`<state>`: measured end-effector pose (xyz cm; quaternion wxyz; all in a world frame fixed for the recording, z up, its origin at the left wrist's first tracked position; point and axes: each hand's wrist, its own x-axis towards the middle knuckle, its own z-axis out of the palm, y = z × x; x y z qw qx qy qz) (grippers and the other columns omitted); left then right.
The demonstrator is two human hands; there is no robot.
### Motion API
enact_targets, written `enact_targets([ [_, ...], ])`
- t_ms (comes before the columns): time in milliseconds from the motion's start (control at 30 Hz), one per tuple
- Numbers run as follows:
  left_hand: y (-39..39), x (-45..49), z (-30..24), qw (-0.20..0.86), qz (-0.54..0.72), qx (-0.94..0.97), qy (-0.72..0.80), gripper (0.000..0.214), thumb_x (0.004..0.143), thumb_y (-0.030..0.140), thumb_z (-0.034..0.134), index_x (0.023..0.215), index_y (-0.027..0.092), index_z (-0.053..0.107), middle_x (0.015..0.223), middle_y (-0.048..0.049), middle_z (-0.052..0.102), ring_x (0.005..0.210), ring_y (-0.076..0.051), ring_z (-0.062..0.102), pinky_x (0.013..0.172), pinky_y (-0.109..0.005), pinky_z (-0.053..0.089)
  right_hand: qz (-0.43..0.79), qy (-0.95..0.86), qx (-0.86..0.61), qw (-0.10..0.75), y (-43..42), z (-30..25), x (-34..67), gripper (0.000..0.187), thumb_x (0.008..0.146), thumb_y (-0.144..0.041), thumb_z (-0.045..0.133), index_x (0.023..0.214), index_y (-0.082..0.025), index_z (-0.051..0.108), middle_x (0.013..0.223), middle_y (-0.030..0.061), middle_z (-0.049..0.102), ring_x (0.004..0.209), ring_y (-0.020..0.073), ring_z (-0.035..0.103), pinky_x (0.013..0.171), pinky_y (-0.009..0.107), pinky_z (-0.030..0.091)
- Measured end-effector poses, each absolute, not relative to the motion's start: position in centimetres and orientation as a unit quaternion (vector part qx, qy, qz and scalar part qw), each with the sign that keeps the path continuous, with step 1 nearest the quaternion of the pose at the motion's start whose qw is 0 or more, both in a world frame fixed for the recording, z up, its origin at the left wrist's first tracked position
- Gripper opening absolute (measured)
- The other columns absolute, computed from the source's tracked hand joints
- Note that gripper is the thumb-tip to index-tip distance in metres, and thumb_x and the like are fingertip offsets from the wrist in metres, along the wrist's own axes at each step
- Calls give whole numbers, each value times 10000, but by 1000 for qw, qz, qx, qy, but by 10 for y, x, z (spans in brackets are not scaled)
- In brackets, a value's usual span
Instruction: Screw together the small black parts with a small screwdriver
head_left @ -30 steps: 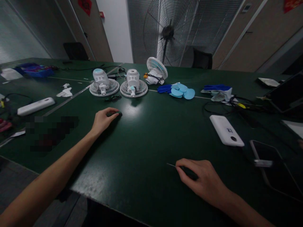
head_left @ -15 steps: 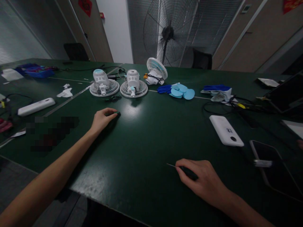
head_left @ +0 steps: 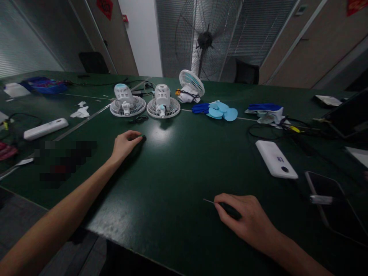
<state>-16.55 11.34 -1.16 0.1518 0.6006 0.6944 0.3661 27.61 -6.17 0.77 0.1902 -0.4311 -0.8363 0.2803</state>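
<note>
My right hand (head_left: 244,214) is closed around the dark handle of a screwdriver (head_left: 232,211) near the front of the green table. The thin metal shaft points left, just above or on the tabletop; I cannot tell which. Farther off to the left, my left hand (head_left: 126,143) reaches out with thumb and fingers pinched on a small dark green object (head_left: 143,137) at the table surface. Its kind is too small to make out. Beyond that hand lie a dark coiled cable (head_left: 139,119) and two white fan heads (head_left: 126,105), (head_left: 163,106) resting grille down.
A third white fan (head_left: 191,86) stands behind light blue fan blades (head_left: 222,111) and blue gloves (head_left: 200,108). On the right are a white power bank (head_left: 276,159) and a phone (head_left: 330,199). A white oblong device (head_left: 46,128) lies left. The table (head_left: 178,172) has a front edge close to me.
The view has shifted very slightly. Both hands keep their places and their holds.
</note>
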Motion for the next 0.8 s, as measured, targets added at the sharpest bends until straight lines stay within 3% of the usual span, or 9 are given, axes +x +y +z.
enact_targets([
  [233, 113, -165, -11, 165, 365, 608, 685, 475, 761, 496, 729, 1115, 182, 774, 1071, -76, 769, 990, -251, 700, 914, -317, 507, 281, -835, -436, 184, -63, 8, 277, 160, 1038, -283, 507, 1037, -238, 660, 870, -16, 713, 683, 122, 664, 663, 256, 484],
  [500, 115, -168, -10, 149, 341, 616, 694, 466, 845, 537, 620, 1110, 197, 796, 1091, -83, 767, 1030, -278, 695, 933, -327, 506, 286, -836, -431, 182, -62, 6, 278, 145, 1044, -295, 516, 1040, -244, 652, 859, -24, 706, 681, 118, 657, 639, 251, 470],
  [800, 121, -172, -11, 286, 400, 548, 677, 451, 684, 476, 770, 1012, 166, 790, 1030, -92, 778, 971, -263, 709, 876, -307, 521, 279, -837, -433, 183, -62, 8, 277, 159, 1041, -288, 507, 1025, -240, 658, 868, -14, 718, 688, 121, 668, 652, 252, 479],
])
